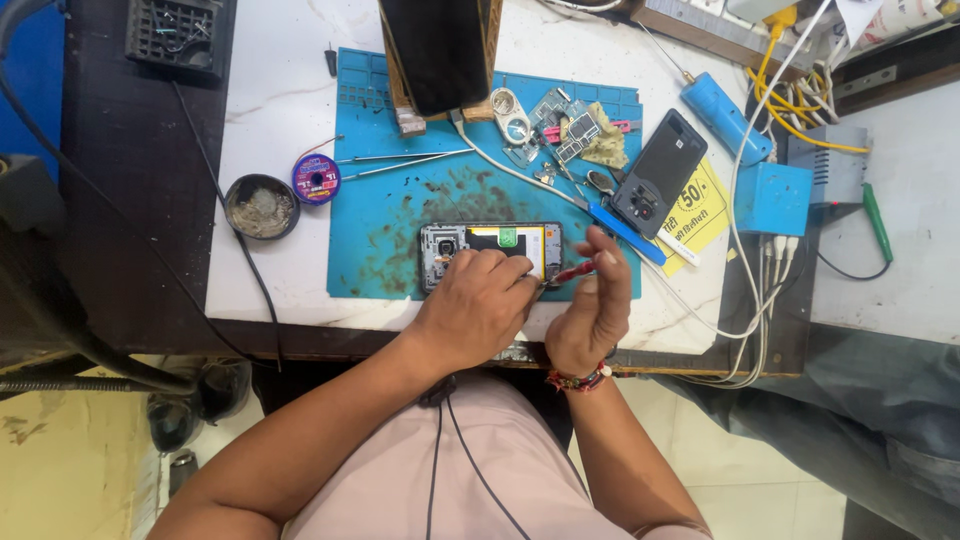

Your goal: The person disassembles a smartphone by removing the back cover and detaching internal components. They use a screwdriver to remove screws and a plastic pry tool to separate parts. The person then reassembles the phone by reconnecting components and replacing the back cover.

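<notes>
An opened phone (470, 243) lies back-side up on the blue work mat (385, 215), its yellow-edged battery and camera end exposed. My left hand (478, 305) rests on the phone's lower edge, fingers curled over its middle. My right hand (592, 305) is just right of the phone and pinches a thin red-handled tool (570, 273) whose tip points at the phone's right end. A beaded red band circles my right wrist.
On the mat lie tweezers (400, 160), a circuit board (572, 128), small parts and a blue-handled tool (620, 228). A dark phone back cover (660, 170) lies at the right, another phone (438, 50) at the top. A round tin (261, 206), a solder spool (316, 179), blue boxes (772, 198) and cables surround it.
</notes>
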